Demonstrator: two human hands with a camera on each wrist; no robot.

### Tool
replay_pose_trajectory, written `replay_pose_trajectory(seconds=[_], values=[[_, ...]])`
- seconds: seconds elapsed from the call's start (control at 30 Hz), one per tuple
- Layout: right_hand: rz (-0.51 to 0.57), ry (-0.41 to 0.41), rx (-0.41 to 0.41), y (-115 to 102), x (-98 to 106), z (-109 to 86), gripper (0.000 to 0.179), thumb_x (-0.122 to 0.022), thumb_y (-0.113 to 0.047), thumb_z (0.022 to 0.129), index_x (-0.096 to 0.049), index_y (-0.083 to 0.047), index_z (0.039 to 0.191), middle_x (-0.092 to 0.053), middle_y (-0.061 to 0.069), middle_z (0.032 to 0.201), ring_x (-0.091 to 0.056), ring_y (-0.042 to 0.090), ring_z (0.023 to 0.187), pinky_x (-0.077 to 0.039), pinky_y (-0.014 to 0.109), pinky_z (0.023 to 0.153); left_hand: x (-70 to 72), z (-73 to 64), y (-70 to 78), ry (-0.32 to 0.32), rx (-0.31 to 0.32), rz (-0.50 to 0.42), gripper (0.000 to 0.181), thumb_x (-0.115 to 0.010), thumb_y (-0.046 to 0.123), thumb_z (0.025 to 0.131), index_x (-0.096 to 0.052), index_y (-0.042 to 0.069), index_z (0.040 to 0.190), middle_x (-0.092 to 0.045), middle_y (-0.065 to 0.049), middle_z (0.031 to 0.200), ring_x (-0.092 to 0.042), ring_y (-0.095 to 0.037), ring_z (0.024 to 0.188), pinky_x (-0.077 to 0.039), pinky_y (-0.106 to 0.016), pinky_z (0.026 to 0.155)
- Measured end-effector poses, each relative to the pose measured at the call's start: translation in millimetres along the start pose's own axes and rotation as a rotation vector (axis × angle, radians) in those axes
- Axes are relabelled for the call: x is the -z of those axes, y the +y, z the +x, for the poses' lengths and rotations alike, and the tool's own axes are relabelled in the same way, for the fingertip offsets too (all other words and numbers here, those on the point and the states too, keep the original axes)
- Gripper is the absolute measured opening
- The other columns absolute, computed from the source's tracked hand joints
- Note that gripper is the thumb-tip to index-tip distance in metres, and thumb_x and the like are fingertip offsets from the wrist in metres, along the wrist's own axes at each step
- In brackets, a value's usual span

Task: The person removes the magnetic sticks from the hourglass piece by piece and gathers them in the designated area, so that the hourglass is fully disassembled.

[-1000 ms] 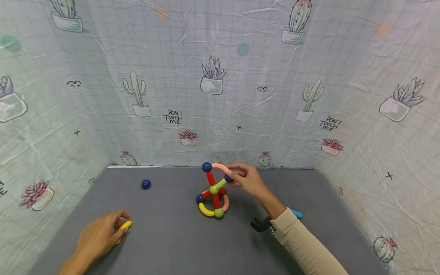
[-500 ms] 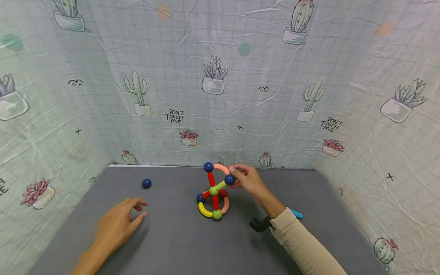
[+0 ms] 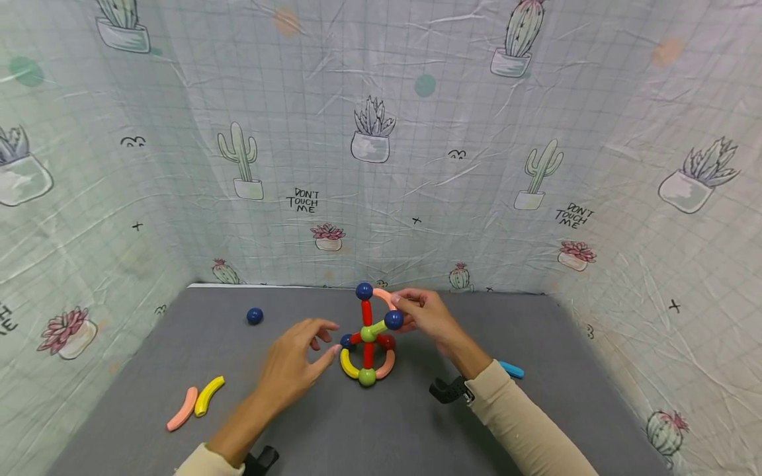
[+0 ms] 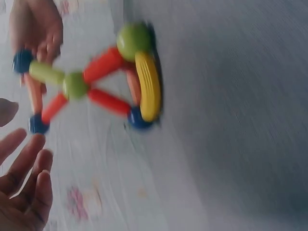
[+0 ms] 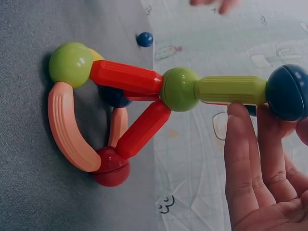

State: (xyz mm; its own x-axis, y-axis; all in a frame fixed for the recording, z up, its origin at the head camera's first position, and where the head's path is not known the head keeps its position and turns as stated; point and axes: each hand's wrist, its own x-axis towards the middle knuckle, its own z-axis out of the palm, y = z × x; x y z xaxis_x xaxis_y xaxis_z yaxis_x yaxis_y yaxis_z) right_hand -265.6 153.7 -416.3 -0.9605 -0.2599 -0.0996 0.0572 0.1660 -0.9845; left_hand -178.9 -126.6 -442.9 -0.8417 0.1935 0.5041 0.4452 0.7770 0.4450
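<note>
While the upright model [image 3: 368, 334] is pinched top-right by the right hand [image 3: 427, 322], the left hand [image 3: 290, 360] is held just leftward. Nothing is gripped by its parted fingers.

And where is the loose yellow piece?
In the head view, the loose yellow piece lies lower left on the table, right of the loose pink piece.

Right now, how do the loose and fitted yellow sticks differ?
The loose yellow stick touches no ball; the fitted yellow stick joins a green ball and a blue ball. In head view, the loose stick lies left of the left hand, the fitted stick right. Both are curved.
</note>
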Motion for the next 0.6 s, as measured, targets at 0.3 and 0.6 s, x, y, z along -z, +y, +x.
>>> replay_pose_trajectory(seconds=[0.3, 0.6], values=[[0.007, -0.029, 0.013, 1.3, -1.4, -1.5, 0.040, -0.070, -0.035, 0.104, -0.073, -0.004, 0.129, -0.077, 0.004, 0.098, -0.078, 0.019, 0.083, -0.065, 0.043, 0.085, -46.3, 26.6, 44.0, 0.017, -0.016, -0.213, 0.048, -0.088, 0.038, 0.089, -0.070, 0.020, 0.130, -0.069, -0.002, 0.112, -0.064, -0.011, 0.074, -0.050, -0.021, 0.064], [-0.027, -0.002, 0.065, 3.1, -4.4, -1.2, 0.035, -0.071, -0.034, 0.104, -0.076, -0.005, 0.124, -0.080, 0.004, 0.102, -0.076, 0.016, 0.083, -0.065, 0.035, 0.081, -70.7, 41.4, 61.6, 0.096, 0.028, -0.317, 0.045, -0.092, 0.032, 0.085, -0.065, 0.019, 0.119, -0.067, -0.001, 0.109, -0.055, 0.004, 0.060, -0.052, -0.020, 0.059]])
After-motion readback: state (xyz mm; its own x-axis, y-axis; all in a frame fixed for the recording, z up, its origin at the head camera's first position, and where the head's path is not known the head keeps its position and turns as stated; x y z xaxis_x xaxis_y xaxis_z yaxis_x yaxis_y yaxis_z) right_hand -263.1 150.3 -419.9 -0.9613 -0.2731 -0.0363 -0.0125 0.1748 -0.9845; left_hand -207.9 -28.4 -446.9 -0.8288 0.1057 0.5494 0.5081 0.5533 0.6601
